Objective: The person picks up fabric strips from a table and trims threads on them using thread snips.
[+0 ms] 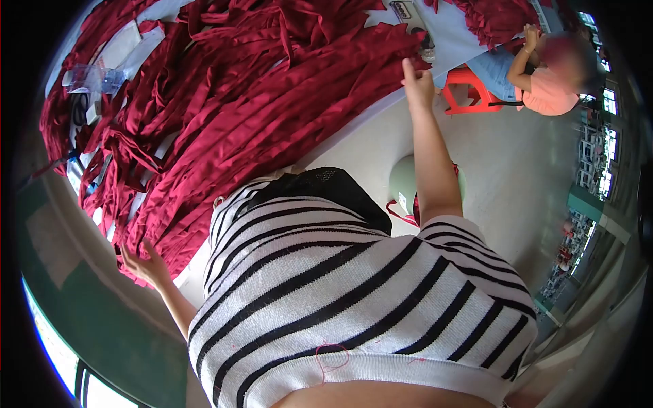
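Note:
Long dark-red fabric strips (286,102) lie in a thick, wrinkled layer across the table in front of me. My left hand (145,265) is at their near left end, its fingers apart and touching or just over the cloth. Far to the right, my right hand (418,85) is beside the other end of the strips. One digit there is stretched out and the others are partly hidden. I see nothing held in it.
A seated person (544,85) works at the table's far right, by an orange-red stool (469,92) and another red fabric heap (496,20). A green round stool (403,178) is near my right arm. Scissors (80,109) and a clear plastic piece (95,79) lie at left.

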Motion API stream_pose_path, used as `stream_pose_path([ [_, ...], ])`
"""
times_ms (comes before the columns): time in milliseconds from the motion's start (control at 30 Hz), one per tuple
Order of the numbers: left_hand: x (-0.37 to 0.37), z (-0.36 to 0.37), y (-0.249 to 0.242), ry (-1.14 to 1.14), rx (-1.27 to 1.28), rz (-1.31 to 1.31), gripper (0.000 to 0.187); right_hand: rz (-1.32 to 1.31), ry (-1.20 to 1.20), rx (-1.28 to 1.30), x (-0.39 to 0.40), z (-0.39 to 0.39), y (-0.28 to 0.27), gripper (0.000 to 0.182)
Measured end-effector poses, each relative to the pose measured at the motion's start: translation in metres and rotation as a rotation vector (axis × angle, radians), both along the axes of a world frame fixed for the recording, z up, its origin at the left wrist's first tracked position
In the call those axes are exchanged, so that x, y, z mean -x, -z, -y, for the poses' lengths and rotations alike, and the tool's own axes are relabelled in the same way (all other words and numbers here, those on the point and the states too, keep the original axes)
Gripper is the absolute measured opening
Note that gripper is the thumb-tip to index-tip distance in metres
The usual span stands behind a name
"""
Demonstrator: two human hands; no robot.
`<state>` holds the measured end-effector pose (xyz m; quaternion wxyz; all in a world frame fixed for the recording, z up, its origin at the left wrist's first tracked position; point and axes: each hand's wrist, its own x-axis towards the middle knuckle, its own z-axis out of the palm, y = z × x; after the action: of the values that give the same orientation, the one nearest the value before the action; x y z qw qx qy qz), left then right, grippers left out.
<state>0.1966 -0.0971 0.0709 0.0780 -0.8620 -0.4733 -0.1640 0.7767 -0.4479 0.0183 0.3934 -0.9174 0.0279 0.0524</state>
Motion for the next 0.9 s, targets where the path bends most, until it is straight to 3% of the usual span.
stream_pose_path([
  [33,-0.016,0.007,0.003,0.059,0.082,0.021,0.069,-0.044,-0.071,-0.103,-0.002,0.003,0.027,0.046],
  [100,-0.039,0.019,0.012,0.122,0.116,-0.075,0.068,0.121,-0.112,0.034,0.014,-0.011,0.019,0.038],
  [133,-0.048,0.024,0.016,0.116,0.152,-0.123,0.066,0.124,-0.099,-0.033,0.009,-0.013,0.019,0.033],
  [267,-0.062,0.032,0.030,0.056,0.249,-0.257,0.065,0.559,-0.218,-0.154,-0.034,-0.018,0.015,0.028],
  [367,-0.063,0.032,0.038,0.005,0.281,-0.288,0.062,0.669,-0.208,0.055,-0.062,-0.020,0.015,0.028],
  [400,-0.062,0.031,0.043,-0.008,0.274,-0.278,0.063,0.656,-0.208,0.010,-0.080,-0.013,0.031,0.029],
  [467,-0.060,0.029,0.047,-0.021,0.276,-0.263,0.063,0.599,-0.266,0.291,-0.094,-0.005,0.044,0.034],
  [500,-0.059,0.030,0.046,-0.022,0.290,-0.263,0.063,0.414,-0.318,0.051,-0.114,0.005,0.067,0.040],
  [533,-0.059,0.031,0.042,-0.022,0.295,-0.244,0.063,0.437,-0.329,0.026,-0.118,0.006,0.070,0.045],
  [567,-0.058,0.032,0.038,-0.014,0.301,-0.221,0.064,0.418,-0.246,0.071,-0.101,-0.002,0.045,0.048],
  [600,-0.055,0.031,0.035,-0.022,0.306,-0.171,0.064,0.620,-0.131,0.141,-0.085,-0.011,0.025,0.048],
  [700,-0.045,0.026,0.027,-0.090,0.165,0.035,0.051,0.619,0.041,-0.127,-0.046,-0.033,-0.027,0.041],
  [800,-0.024,0.003,0.028,-0.136,0.131,0.212,0.036,0.632,-0.106,-0.171,0.004,-0.070,-0.062,0.038],
  [900,-0.021,-0.032,0.027,-0.105,0.062,0.179,0.026,0.601,-0.262,-0.282,0.058,-0.118,-0.073,0.031],
])
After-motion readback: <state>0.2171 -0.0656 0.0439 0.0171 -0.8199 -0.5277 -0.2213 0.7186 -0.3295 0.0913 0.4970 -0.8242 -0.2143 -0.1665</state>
